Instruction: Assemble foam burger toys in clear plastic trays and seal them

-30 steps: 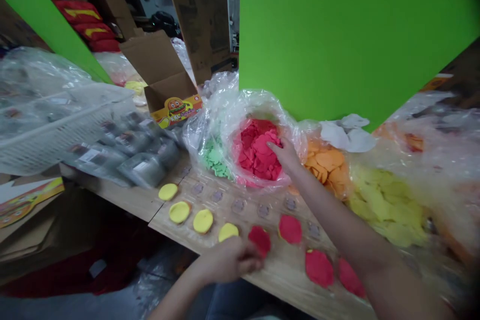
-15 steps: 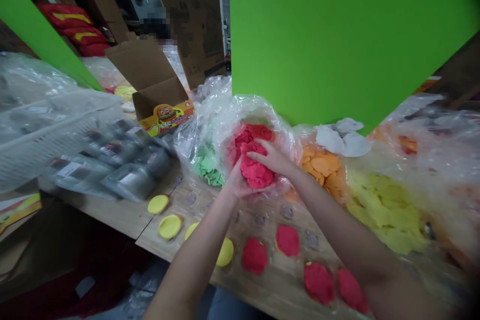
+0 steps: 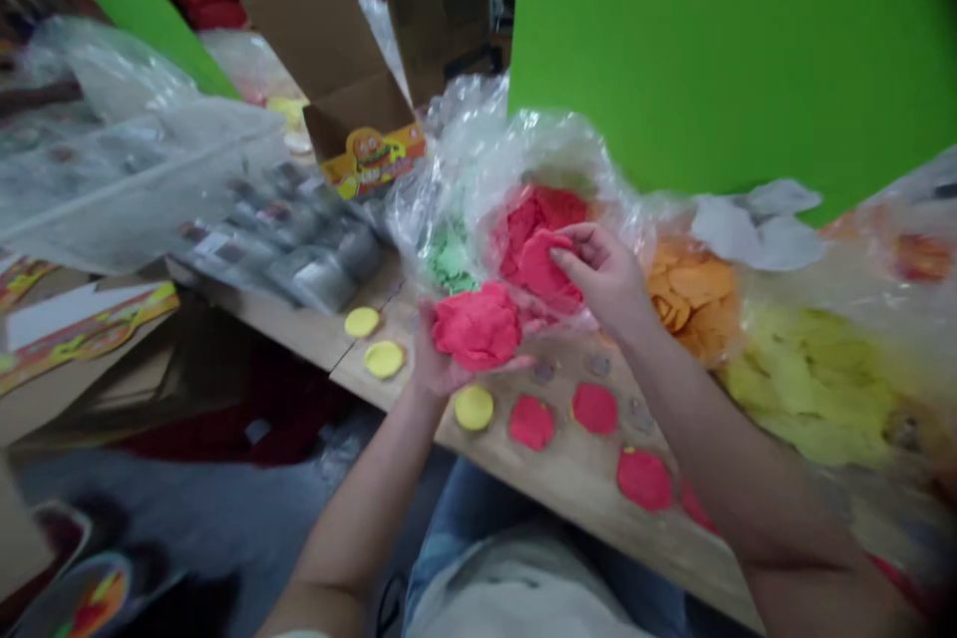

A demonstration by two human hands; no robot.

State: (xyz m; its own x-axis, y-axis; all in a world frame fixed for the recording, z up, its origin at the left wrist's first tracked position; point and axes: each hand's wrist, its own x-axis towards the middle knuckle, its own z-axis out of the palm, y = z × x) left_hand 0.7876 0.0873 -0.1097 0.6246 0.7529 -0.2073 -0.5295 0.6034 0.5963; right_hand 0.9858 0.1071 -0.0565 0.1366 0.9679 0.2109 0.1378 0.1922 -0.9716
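Note:
My left hand point(image 3: 435, 369) is palm up under a pile of soft, flat red pieces with wavy edges point(image 3: 478, 327). Between thumb and fingers, my right hand point(image 3: 609, 277) pinches one flat red disc point(image 3: 545, 267), a little right of the pile. Behind both hands a clear plastic bag point(image 3: 557, 145) gapes, with more red pieces point(image 3: 527, 219) inside. On the wooden table below lie several stacks topped with red discs point(image 3: 595, 408), and yellow rounds point(image 3: 474, 407) sit to their left.
Green pieces point(image 3: 450, 259) lie in plastic left of the red ones; orange discs point(image 3: 692, 294) and yellow sheets point(image 3: 814, 379) are on the right. Grey plastic packs point(image 3: 321, 269) and an open cardboard box point(image 3: 359, 110) stand left. A green panel point(image 3: 710, 50) rises behind.
Both hands have come out of the bag's mouth toward me and moved apart. The pile now rests on my left hand, and my right hand holds a single disc. The view has tilted down.

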